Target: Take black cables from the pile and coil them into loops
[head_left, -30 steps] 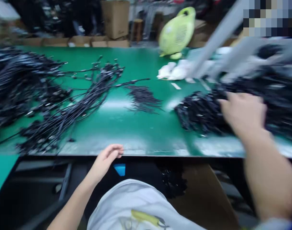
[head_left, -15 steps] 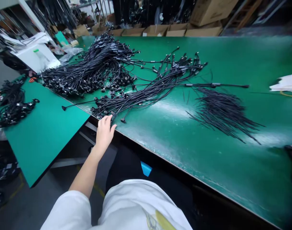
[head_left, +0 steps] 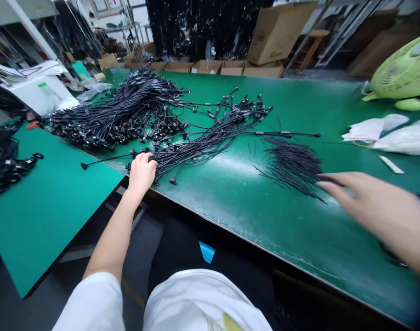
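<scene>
Head view: from under the left hand (head_left: 142, 172), the cable bundle (head_left: 210, 140) runs toward 2 o'clock; that grip is unclear. The right hand (head_left: 375, 200) meets the black strips (head_left: 292, 162) at their 4 o'clock edge, its grip too blurred to tell.

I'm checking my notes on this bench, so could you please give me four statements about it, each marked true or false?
The left hand is at the near end of a cable bundle. True.
The right hand is at the edge of the thin black strips. True.
The fan is red. False: the fan is light green.
The large cable pile lies right of the thin black strips. False: the large cable pile lies left.
</scene>
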The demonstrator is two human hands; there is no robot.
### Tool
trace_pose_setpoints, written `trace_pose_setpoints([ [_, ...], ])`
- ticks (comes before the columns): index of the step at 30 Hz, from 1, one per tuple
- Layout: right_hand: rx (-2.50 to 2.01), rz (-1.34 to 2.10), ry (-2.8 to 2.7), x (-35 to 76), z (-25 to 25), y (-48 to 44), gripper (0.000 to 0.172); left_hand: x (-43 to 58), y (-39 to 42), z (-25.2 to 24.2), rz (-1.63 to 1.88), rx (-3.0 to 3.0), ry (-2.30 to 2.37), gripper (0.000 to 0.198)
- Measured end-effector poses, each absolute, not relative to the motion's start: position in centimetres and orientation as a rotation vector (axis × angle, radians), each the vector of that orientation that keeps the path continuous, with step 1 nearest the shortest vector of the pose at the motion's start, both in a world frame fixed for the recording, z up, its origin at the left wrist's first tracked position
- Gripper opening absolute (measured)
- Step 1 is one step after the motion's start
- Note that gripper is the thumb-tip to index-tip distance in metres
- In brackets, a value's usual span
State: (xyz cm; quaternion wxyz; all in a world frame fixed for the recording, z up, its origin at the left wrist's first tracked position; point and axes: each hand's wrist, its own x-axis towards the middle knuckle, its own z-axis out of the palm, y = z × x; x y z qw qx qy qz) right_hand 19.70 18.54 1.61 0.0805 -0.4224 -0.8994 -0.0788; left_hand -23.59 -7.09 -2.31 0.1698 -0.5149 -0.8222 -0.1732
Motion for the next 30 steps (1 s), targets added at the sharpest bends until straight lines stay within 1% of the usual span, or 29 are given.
trace_pose_setpoints([
  [1,-1.194,-0.144,-2.741,17.8,1.4,17.9,0.028,-24.6,-6.8,-2.3,-0.483,-1.483,-2.353,0.018],
  [3,-1.003,0.038,-2.829,13.4,1.0,16.6,0.032,-26.2,-6.5,-2.4,-0.544,-1.494,-2.392,0.03],
  [5,-0.811,0.131,-2.885,8.9,0.9,15.7,0.034,-27.3,-6.5,-2.6,-0.581,-1.523,-2.426,0.041],
  [7,-0.643,0.164,-2.895,4.7,1.4,15.9,0.036,-28.0,-6.5,-2.8,-0.516,-1.587,-2.444,0.043],
  [10,-0.537,0.141,-2.824,-1.4,2.7,17.7,0.037,-28.3,-6.2,-3.0,-0.402,-1.614,-2.447,0.041],
  [13,-0.635,0.06,-2.855,-7.6,3.3,19.8,0.04,-27.9,-5.8,-3.3,-0.375,-1.504,-2.436,0.039],
  [15,-0.671,0.016,-2.934,-11.2,2.8,20.7,0.036,-27.4,-5.7,-3.4,-0.412,-1.452,-2.364,0.029],
  [17,-0.659,0.003,-3.006,-13.8,1.8,21.0,0.026,-26.9,-5.8,-3.4,-0.49,-1.443,-2.219,0.019],
  [19,-0.649,-0.006,-3.042,-15.2,1.0,21.3,0.018,-26.4,-6.0,-3.3,-0.555,-1.466,-2.05,0.019],
  [20,-0.65,-0.013,-3.033,-15.4,0.8,21.4,0.017,-26.3,-6.2,-3.2,-0.566,-1.491,-1.986,0.02],
  [23,-0.716,-0.06,-2.891,-14.6,2.0,22.5,0.03,-26.2,-6.6,-3.4,-0.537,-1.612,-1.956,0.022],
  [25,-0.769,-0.031,-2.671,-13.5,4.0,23.7,0.035,-26.3,-6.9,-3.8,-0.552,-1.669,-2.041,0.024],
  [27,-0.736,0.063,-2.384,-12.4,6.6,24.7,0.031,-26.4,-7.0,-4.1,-0.644,-1.677,-2.128,0.028],
  [30,-0.539,0.176,-2.051,-10.7,10.4,24.6,0.025,-25.9,-6.8,-3.2,-0.902,-1.556,-2.158,0.038],
])
